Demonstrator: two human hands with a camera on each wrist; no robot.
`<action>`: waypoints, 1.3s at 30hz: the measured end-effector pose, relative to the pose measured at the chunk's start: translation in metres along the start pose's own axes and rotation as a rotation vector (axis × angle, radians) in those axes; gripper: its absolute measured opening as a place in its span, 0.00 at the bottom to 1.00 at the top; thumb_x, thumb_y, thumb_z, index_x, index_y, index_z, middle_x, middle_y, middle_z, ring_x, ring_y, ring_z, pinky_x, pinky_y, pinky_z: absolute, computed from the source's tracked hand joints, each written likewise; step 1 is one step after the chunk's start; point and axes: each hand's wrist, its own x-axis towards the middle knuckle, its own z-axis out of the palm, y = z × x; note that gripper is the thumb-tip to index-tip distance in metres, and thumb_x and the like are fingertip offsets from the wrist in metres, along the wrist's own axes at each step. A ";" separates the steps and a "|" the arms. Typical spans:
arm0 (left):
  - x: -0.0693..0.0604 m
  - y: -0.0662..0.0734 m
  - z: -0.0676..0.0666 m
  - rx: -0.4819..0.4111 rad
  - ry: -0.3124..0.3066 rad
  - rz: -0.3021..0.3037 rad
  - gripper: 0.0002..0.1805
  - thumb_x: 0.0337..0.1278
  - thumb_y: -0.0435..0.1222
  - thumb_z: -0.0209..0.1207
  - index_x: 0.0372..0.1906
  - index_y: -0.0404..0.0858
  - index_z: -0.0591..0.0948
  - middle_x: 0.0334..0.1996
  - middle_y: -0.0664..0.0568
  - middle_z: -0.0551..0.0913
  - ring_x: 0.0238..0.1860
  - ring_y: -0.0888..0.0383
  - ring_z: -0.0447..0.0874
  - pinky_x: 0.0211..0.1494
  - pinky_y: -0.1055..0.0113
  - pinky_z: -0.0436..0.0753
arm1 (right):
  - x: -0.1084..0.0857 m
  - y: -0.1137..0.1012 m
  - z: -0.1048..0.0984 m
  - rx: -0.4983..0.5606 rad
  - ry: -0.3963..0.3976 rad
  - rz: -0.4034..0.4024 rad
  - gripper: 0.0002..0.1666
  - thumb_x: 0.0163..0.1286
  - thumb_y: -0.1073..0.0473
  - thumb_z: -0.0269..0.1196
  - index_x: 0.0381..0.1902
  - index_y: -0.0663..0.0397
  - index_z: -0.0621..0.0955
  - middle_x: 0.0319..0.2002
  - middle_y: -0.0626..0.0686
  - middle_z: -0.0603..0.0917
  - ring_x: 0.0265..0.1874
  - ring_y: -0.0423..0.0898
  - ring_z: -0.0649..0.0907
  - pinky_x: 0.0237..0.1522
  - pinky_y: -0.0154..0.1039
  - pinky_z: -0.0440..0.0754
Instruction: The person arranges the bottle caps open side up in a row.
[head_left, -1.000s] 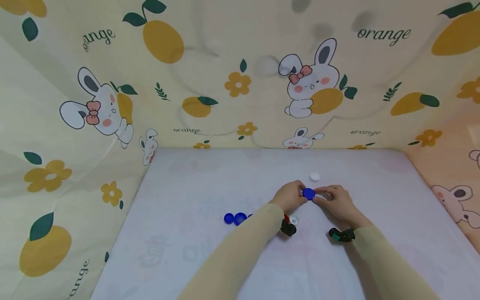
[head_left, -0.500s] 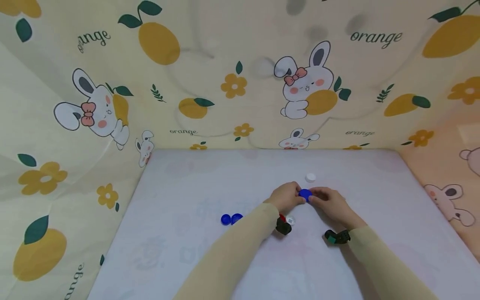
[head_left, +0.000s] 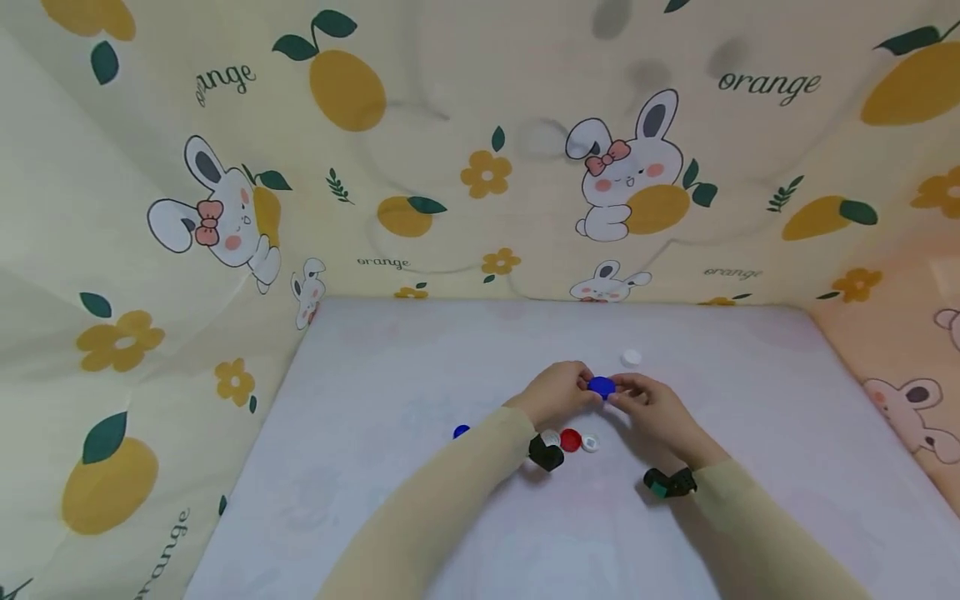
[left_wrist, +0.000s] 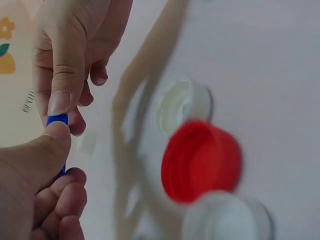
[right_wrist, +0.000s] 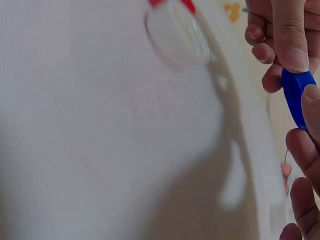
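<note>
A blue bottle cap (head_left: 602,387) is held above the table between both hands. My left hand (head_left: 553,393) pinches its left side with thumb and fingers, and my right hand (head_left: 660,412) pinches the right side. In the right wrist view the cap (right_wrist: 295,95) shows nearly edge-on, thumbs from both hands on it. Below and nearer me, a red bottle cap (head_left: 571,440) lies between two white caps, one to the right (head_left: 591,443) and one partly behind the left wrist camera. The left wrist view shows the red cap (left_wrist: 200,162) with its hollow side visible.
Behind the hands lies another white cap (head_left: 632,357). A blue cap (head_left: 461,431) peeks out past the left sleeve (head_left: 442,492), which hides part of the row. Patterned cloth (head_left: 420,150) hangs around the white table (head_left: 360,358).
Both hands have shifted slightly left with the blue cap between them. The red cap has come into fuller view, while the left sleeve now covers more blue caps. The head view also shifted.
</note>
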 end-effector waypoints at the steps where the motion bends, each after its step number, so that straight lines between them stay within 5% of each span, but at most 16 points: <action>1: -0.004 -0.001 -0.003 0.010 0.000 0.007 0.15 0.60 0.46 0.64 0.47 0.42 0.80 0.33 0.62 0.78 0.35 0.65 0.75 0.43 0.72 0.74 | -0.001 -0.002 0.002 -0.003 0.000 -0.016 0.31 0.67 0.37 0.59 0.61 0.47 0.75 0.47 0.53 0.79 0.42 0.52 0.76 0.40 0.43 0.75; 9: -0.028 -0.013 -0.014 0.032 0.038 0.049 0.18 0.61 0.46 0.63 0.51 0.42 0.79 0.35 0.62 0.79 0.36 0.67 0.75 0.43 0.72 0.75 | -0.002 -0.013 0.021 0.000 0.020 -0.109 0.31 0.65 0.37 0.62 0.59 0.46 0.77 0.43 0.51 0.79 0.39 0.51 0.74 0.37 0.43 0.73; 20: -0.033 -0.020 -0.012 -0.033 0.040 0.026 0.18 0.61 0.45 0.63 0.53 0.44 0.80 0.36 0.63 0.79 0.36 0.66 0.76 0.43 0.70 0.76 | -0.004 -0.019 0.025 -0.004 0.020 -0.105 0.30 0.65 0.38 0.62 0.60 0.46 0.76 0.43 0.51 0.79 0.36 0.51 0.74 0.33 0.41 0.74; 30: -0.031 -0.022 -0.015 -0.162 0.062 0.004 0.22 0.62 0.51 0.59 0.57 0.46 0.81 0.38 0.64 0.80 0.38 0.65 0.75 0.40 0.71 0.76 | -0.002 -0.020 0.022 0.019 0.043 -0.108 0.30 0.67 0.34 0.57 0.57 0.47 0.79 0.46 0.50 0.83 0.42 0.50 0.76 0.43 0.44 0.73; 39: -0.030 -0.026 -0.013 -0.371 0.114 0.021 0.12 0.68 0.46 0.55 0.42 0.46 0.86 0.37 0.52 0.86 0.37 0.59 0.81 0.39 0.69 0.77 | -0.001 -0.024 0.021 0.099 0.054 -0.061 0.32 0.70 0.33 0.52 0.49 0.54 0.81 0.43 0.55 0.84 0.46 0.53 0.78 0.49 0.47 0.73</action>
